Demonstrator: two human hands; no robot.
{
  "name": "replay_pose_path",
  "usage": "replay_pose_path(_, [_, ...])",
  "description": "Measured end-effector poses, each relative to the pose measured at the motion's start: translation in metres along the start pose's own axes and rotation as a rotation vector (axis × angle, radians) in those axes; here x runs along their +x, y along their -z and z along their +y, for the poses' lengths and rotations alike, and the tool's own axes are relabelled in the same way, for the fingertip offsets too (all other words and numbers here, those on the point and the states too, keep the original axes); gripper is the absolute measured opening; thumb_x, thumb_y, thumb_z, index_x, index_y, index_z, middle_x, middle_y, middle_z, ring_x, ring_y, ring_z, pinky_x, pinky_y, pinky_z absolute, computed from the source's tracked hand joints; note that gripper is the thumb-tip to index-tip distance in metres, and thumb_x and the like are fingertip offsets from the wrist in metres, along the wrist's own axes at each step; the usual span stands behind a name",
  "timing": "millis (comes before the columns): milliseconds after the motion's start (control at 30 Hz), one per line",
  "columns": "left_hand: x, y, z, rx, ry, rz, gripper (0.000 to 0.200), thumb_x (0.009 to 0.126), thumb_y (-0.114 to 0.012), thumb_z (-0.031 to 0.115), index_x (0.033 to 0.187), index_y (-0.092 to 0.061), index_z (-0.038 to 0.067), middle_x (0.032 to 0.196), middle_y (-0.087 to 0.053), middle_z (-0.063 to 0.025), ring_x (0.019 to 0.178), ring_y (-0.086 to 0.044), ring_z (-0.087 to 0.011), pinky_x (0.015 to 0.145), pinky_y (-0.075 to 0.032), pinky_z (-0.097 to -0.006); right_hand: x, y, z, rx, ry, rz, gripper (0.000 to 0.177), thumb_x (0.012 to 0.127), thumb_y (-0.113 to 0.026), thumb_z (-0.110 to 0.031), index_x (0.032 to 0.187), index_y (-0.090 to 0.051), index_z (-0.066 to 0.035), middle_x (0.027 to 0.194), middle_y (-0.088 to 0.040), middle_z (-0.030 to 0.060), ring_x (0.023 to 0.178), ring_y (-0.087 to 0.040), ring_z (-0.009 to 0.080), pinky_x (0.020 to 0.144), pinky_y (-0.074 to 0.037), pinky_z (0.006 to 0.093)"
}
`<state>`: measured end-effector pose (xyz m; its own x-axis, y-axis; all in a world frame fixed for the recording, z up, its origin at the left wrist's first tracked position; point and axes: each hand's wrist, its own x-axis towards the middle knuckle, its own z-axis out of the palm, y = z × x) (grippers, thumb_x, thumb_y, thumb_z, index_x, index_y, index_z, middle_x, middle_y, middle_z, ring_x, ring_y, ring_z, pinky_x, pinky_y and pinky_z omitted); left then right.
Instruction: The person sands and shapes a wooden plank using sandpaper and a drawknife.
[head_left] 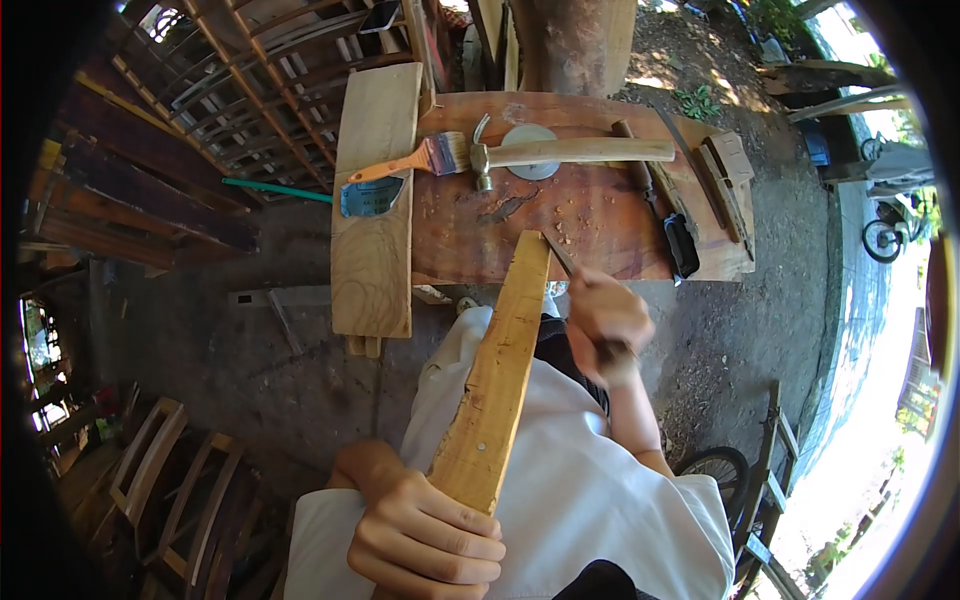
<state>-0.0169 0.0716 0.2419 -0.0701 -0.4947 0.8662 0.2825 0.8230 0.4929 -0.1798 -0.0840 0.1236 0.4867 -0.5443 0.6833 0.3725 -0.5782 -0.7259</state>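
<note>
A long yellowish wooden board slants up from my lap, its far end at the reddish wooden workbench. My left hand is wrapped round the board's near end. To the right of the board's far end, my right hand, slightly blurred, is closed round the handle of a thin-bladed tool. The blade's tip touches or nearly touches the board's right edge near its far end. A dark round handle end shows below my fingers. Small wood chips lie on the bench just beyond.
On the bench are a hammer, a paintbrush, a round disc, blue sandpaper, a dark-handled tool and wood pieces. A pale plank lies along the left side. A wheel stands at lower right.
</note>
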Motion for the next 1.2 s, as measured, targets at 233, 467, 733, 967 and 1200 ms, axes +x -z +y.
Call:
replay_pose_path(233, [-0.010, -0.011, 0.012, 0.117, 0.069, 0.148, 0.027, 0.093, -0.063, 0.013, 0.069, -0.067, 0.002, 0.058, -0.064, -0.0067, 0.054, -0.067, -0.0183, 0.054, -0.057, -0.0301, -0.010, 0.003, -0.031, 0.140, 0.002, 0.044, 0.020, 0.068, -0.056, 0.007, 0.054, -0.046, -0.003, 0.050, -0.044, 0.0053, 0.040, -0.039, 0.0232, 0.051, -0.037, 0.0353])
replay_pose_path(467, [-0.012, -0.012, 0.013, 0.073, 0.106, 0.126, 0.019, 0.082, -0.061, 0.010, 0.065, -0.066, 0.002, 0.060, -0.066, -0.0102, 0.055, -0.069, -0.0206, 0.060, -0.061, -0.0323, 0.003, 0.003, -0.055, 0.082, 0.069, 0.040, 0.019, 0.068, -0.054, 0.008, 0.055, -0.046, -0.003, 0.051, -0.044, 0.0053, 0.040, -0.041, 0.0221, 0.051, -0.037, 0.0351])
replay_pose_path(733, [-0.015, -0.009, 0.015, 0.096, 0.148, 0.081, 0.017, 0.085, -0.065, 0.011, 0.071, -0.068, 0.001, 0.065, -0.068, -0.0114, 0.059, -0.071, -0.0218, 0.064, -0.061, -0.0330, 0.002, -0.005, -0.029, 0.091, 0.076, 0.055, 0.023, 0.073, -0.058, 0.003, 0.055, -0.045, -0.004, 0.049, -0.045, 0.0047, 0.038, -0.043, 0.0204, 0.050, -0.036, 0.0354])
replay_pose_path(967, [-0.018, -0.007, 0.014, 0.150, 0.147, 0.088, 0.016, 0.084, -0.065, 0.008, 0.070, -0.068, 0.000, 0.065, -0.069, -0.0120, 0.059, -0.071, -0.0230, 0.062, -0.061, -0.0350, 0.011, -0.007, -0.030, 0.094, 0.109, -0.028, 0.023, 0.073, -0.058, 0.002, 0.055, -0.045, -0.005, 0.051, -0.048, 0.0057, 0.040, -0.047, 0.0211, 0.053, -0.040, 0.0369])
replay_pose_path(1200, [-0.010, 0.002, 0.027, 0.160, 0.162, 0.050, 0.043, 0.101, -0.051, 0.030, 0.086, -0.068, -0.007, 0.079, -0.067, -0.0215, 0.070, -0.071, -0.0335, 0.073, -0.061, -0.0445, 0.012, -0.026, -0.036, 0.231, 0.202, -0.092, 0.024, 0.072, -0.053, 0.000, 0.050, -0.047, -0.008, 0.049, -0.041, -0.0017, 0.040, -0.041, 0.0188, 0.055, -0.045, 0.0291])
